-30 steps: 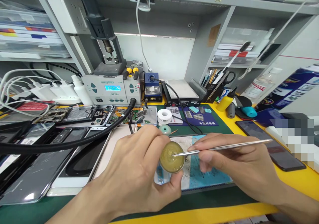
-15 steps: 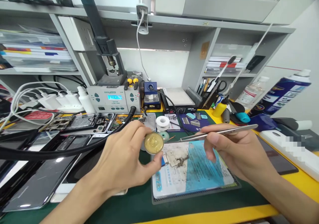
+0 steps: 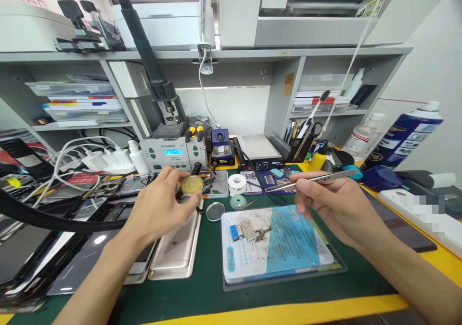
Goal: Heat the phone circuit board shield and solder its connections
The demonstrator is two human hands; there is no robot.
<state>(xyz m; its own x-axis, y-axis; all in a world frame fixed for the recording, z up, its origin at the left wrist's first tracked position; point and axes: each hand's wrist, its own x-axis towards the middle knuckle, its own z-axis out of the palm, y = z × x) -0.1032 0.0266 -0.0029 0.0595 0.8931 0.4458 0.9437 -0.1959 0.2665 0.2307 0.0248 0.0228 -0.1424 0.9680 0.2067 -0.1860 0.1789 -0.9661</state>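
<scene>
Between thumb and fingers, my left hand (image 3: 164, 204) grips a small round tin of yellowish paste (image 3: 192, 185), its open top facing me. It is above the gold phone (image 3: 176, 245). In my right hand (image 3: 325, 202) is a pair of metal tweezers (image 3: 314, 179), tips pointing left over the mat. A round metal lid (image 3: 215, 211) lies on the mat to the right of the tin. Below and between my hands is a stained blue-and-white booklet (image 3: 299, 243). On it rests a small metal connector with a blue end (image 3: 238, 232), beside dark smudges.
Several phones (image 3: 79, 253) crowd the left side, with a thick black hose (image 3: 72, 225) across them. Behind stand a hot-air station (image 3: 173, 152), a soldering station (image 3: 223, 149) and a solder spool (image 3: 237, 184). A spray can (image 3: 404, 135) and white power strip (image 3: 418, 219) are right.
My left hand has moved left with the tin, away from the booklet. The tweezers stay in my right hand, shifted slightly left. The view has tilted up, and the lid is now uncovered.
</scene>
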